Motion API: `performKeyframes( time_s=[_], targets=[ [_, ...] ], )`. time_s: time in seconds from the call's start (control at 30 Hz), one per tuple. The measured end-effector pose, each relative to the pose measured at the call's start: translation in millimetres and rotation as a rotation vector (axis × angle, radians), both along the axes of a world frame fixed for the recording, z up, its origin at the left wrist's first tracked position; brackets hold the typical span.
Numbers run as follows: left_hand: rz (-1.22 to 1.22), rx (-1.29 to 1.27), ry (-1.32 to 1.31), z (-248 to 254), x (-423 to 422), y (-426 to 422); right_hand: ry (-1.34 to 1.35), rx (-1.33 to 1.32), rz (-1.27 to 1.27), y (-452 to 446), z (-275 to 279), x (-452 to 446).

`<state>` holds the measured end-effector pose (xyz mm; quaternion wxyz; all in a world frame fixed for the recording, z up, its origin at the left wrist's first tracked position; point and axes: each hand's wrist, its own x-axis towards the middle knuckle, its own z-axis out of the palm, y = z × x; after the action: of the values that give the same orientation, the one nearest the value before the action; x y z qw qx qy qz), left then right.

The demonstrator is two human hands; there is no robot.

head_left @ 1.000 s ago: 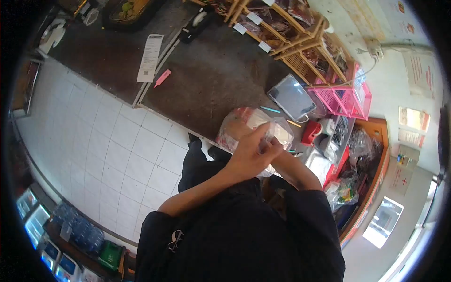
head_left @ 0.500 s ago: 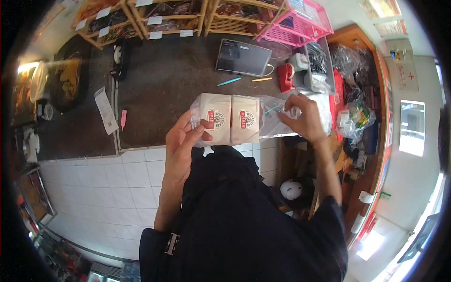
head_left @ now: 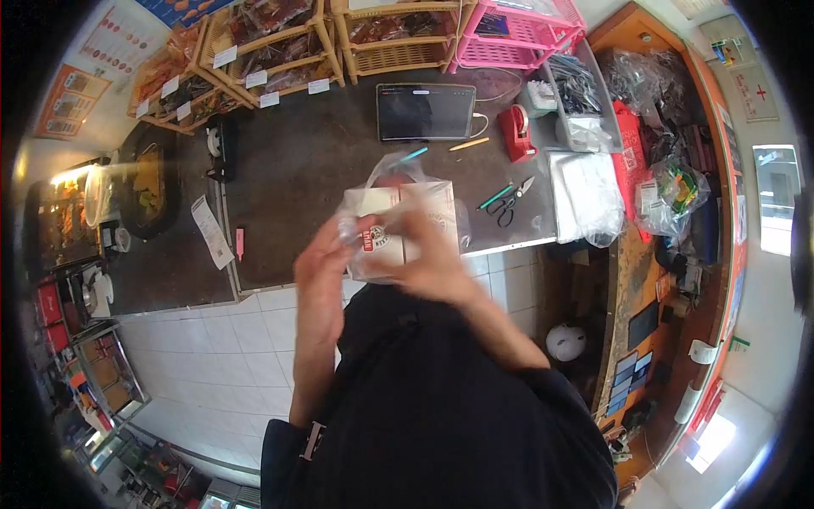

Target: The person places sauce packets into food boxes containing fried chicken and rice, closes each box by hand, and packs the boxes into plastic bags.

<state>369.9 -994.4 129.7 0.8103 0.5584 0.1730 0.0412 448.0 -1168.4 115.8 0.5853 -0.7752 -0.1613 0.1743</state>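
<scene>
Two pale food boxes (head_left: 373,202) with red and black printed logos sit side by side in a clear plastic bag (head_left: 390,168) at the counter's front edge. My left hand (head_left: 320,261) is closed on the bag at the left side of the boxes, thumb and fingers gripping the plastic. My right hand (head_left: 431,259) lies across the top of the boxes, smeared by motion, so its fingers are unclear. It hides part of both logos. Loose plastic rises behind the boxes.
Black-handled scissors (head_left: 504,209) and a green pen (head_left: 494,197) lie right of the boxes, near a stack of clear bags (head_left: 585,195). Behind are a tablet (head_left: 426,114), a red tape dispenser (head_left: 517,134) and an orange pen (head_left: 469,144). A receipt (head_left: 212,233) lies left.
My right hand has moved left, from the loose bag end at the right to over the boxes. The loose plastic has left the right side, where scissors now show. My left hand keeps its hold.
</scene>
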Motion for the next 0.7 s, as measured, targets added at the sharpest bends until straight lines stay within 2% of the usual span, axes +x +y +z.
performKeyframes(
  time_s=[0.03,0.07,0.1,0.13,0.17,0.2,0.23,0.27,0.3,0.37,0.4,0.47,0.53,0.57,0.67,0.7],
  targets=[
    [-0.020,0.143,0.010,-12,-1,-4,-0.143,-0.075,0.075,30,-10,-16],
    [-0.042,0.285,0.020,-20,-1,-5,0.098,0.035,0.104,41,-12,-18],
    [-0.127,0.320,0.083,-23,1,5,0.166,0.195,0.063,37,-23,-10],
    [-0.151,0.521,-0.007,-28,4,18,0.238,0.350,0.035,28,-32,2],
    [-0.171,0.719,-0.087,-33,5,31,0.422,0.476,-0.011,16,-12,13],
    [-0.198,0.918,-0.166,-39,5,37,0.555,0.465,0.034,3,4,21],
    [-0.072,1.156,-0.180,-48,6,31,0.346,0.391,0.096,3,-4,20],
    [-0.164,1.246,-0.190,-69,12,23,0.139,0.313,0.155,1,-11,18],
    [-0.263,1.329,-0.189,-100,16,13,0.163,0.266,0.202,4,5,14],
    [-0.326,1.282,-0.257,-146,29,-4,-0.097,0.206,0.298,25,4,-1],
    [-0.289,1.154,-0.327,-162,39,-11,0.067,0.074,0.358,30,11,-7],
    [-0.284,1.045,-0.466,-198,64,-6,0.041,-0.067,0.439,30,13,-5],
    [-0.318,1.066,-0.572,-231,73,-3,-0.065,-0.127,0.454,26,9,1],
    [-0.355,1.069,-0.537,-220,79,-7,-0.116,-0.151,0.467,25,8,4],
    [-0.346,1.085,-0.536,-244,84,4,-0.309,-0.157,0.523,-15,18,27],
    [-0.316,1.074,-0.537,-239,83,4,-0.147,-0.199,0.413,-39,27,44]
  ],
)
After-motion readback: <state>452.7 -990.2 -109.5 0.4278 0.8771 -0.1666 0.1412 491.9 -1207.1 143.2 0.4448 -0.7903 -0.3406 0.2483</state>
